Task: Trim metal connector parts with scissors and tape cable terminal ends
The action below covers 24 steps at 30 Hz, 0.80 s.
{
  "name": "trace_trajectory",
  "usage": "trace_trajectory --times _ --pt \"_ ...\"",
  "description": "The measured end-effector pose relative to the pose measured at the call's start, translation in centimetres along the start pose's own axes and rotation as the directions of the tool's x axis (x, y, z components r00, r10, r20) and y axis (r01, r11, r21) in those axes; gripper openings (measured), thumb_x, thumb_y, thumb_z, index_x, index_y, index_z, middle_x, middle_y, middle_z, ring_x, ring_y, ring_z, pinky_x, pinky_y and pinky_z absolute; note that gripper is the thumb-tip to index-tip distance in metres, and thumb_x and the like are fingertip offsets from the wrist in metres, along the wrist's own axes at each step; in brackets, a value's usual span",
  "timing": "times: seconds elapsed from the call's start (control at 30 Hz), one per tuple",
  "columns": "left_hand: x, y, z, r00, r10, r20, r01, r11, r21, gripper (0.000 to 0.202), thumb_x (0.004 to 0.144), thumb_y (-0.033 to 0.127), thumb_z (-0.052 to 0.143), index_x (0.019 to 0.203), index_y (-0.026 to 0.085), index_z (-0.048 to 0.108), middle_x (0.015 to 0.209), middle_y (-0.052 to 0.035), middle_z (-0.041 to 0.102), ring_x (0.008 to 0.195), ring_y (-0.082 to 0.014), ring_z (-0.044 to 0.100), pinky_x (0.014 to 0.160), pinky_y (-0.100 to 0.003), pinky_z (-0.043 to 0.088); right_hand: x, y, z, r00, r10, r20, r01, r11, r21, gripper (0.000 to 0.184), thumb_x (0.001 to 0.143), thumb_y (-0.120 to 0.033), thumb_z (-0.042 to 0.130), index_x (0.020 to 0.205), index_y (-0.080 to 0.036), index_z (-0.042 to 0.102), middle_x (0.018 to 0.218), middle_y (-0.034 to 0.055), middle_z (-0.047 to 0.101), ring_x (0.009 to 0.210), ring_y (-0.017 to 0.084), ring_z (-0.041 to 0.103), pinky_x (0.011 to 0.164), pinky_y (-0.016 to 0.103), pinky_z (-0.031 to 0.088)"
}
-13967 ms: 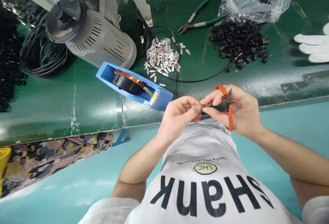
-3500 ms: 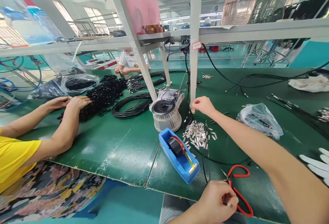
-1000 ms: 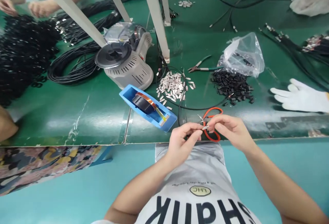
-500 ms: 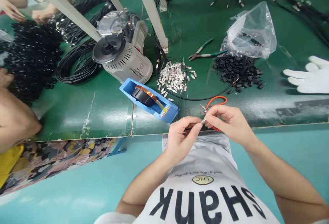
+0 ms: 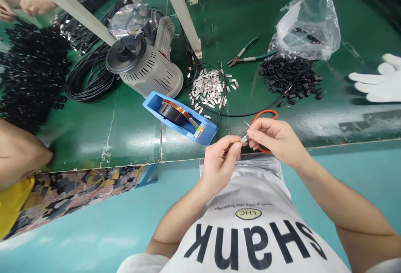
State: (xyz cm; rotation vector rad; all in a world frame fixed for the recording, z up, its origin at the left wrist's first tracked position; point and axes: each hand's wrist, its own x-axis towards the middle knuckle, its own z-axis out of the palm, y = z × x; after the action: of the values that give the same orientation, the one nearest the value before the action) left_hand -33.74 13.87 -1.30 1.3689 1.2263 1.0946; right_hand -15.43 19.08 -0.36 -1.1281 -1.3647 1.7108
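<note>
My left hand is closed in a pinch near the table's front edge, with a thin black cable running down behind its fingers. Between the fingertips of both hands shows a small silvery metal connector. My right hand pinches the connector's far end with thumb and forefinger. Just behind the right fingers lie orange-handled scissors, partly covered by that hand. The cable loops across the table, and its other end rests by a pile of black plastic pieces.
A blue tape dispenser stands left of my hands, behind it a pile of metal connector shells and a grey machine. Green-handled cutters, a plastic bag and a white-gloved hand are farther right. Co-workers' arms reach in left.
My hands have drawn slightly apart, so more of the silvery connector shows between them. The camera view has shifted a little.
</note>
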Motion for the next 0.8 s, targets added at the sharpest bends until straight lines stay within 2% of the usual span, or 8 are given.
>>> trace_trajectory --times 0.13,0.27,0.4,0.5,0.6,0.8 --pt "0.0 0.2 0.2 1.000 -0.009 -0.017 0.009 1.000 0.011 0.021 0.099 0.033 0.060 0.094 0.014 0.066 0.077 -0.0013 0.063 0.066 -0.0085 0.053 0.061 -0.020 0.044 -0.5 -0.2 0.1 0.986 -0.160 -0.047 0.142 0.955 -0.258 0.025 0.095 -0.043 0.067 0.081 -0.022 0.066 0.070 0.0000 0.065 0.066 0.013 0.060 0.062 0.025 0.050" --pt "0.2 0.4 0.5 1.000 0.011 -0.020 -0.011 1.000 0.008 0.018 0.097 0.030 0.063 0.093 0.013 0.066 0.079 -0.0015 0.064 0.069 -0.0088 0.052 0.063 -0.020 0.044 -0.9 -0.3 0.0 0.925 -0.379 -0.015 0.318 0.798 -0.512 0.017 0.098 -0.034 0.062 0.085 -0.024 0.067 0.073 -0.0001 0.068 0.064 0.013 0.058 0.061 0.027 0.047" --pt "0.3 0.4 0.7 0.997 0.061 -0.041 -0.059 0.997 0.053 0.016 0.095 0.028 0.064 0.088 0.014 0.067 0.073 0.0002 0.059 0.064 -0.0081 0.046 0.058 -0.021 0.038 -1.2 -0.2 0.1 0.837 -0.545 0.044 0.457 0.654 -0.602 0.008 0.097 -0.023 0.064 0.089 -0.025 0.065 0.082 -0.0001 0.072 0.074 0.015 0.066 0.070 0.029 0.050" --pt "0.2 0.4 0.8 0.993 0.101 -0.064 -0.095 0.991 0.089 0.015 0.095 0.027 0.064 0.085 0.015 0.066 0.070 0.0008 0.057 0.061 -0.0082 0.043 0.054 -0.022 0.034 -1.3 -0.1 0.2 0.790 -0.609 0.076 0.508 0.580 -0.636 0.006 0.095 -0.019 0.065 0.091 -0.023 0.065 0.081 -0.0006 0.073 0.077 0.015 0.068 0.076 0.031 0.051" --pt "0.2 0.3 0.9 0.991 0.116 -0.062 -0.109 0.988 0.106 0.015 0.095 0.025 0.062 0.084 0.016 0.066 0.068 0.0010 0.055 0.059 -0.0082 0.041 0.054 -0.023 0.033 -1.4 0.1 0.3 0.793 -0.603 0.086 0.509 0.579 -0.637 0.006 0.094 -0.017 0.066 0.092 -0.023 0.065 0.082 -0.0012 0.073 0.076 0.014 0.067 0.076 0.030 0.051" --pt "0.2 0.1 0.8 0.991 0.125 -0.049 -0.120 0.989 0.087 0.010 0.094 0.019 0.062 0.086 0.015 0.066 0.070 0.0015 0.055 0.060 -0.0072 0.041 0.055 -0.022 0.033 -1.4 0.2 0.2 0.853 -0.519 0.054 0.445 0.671 -0.593 0.008 0.094 -0.017 0.067 0.090 -0.024 0.066 0.083 -0.0031 0.072 0.073 0.011 0.065 0.070 0.025 0.049"
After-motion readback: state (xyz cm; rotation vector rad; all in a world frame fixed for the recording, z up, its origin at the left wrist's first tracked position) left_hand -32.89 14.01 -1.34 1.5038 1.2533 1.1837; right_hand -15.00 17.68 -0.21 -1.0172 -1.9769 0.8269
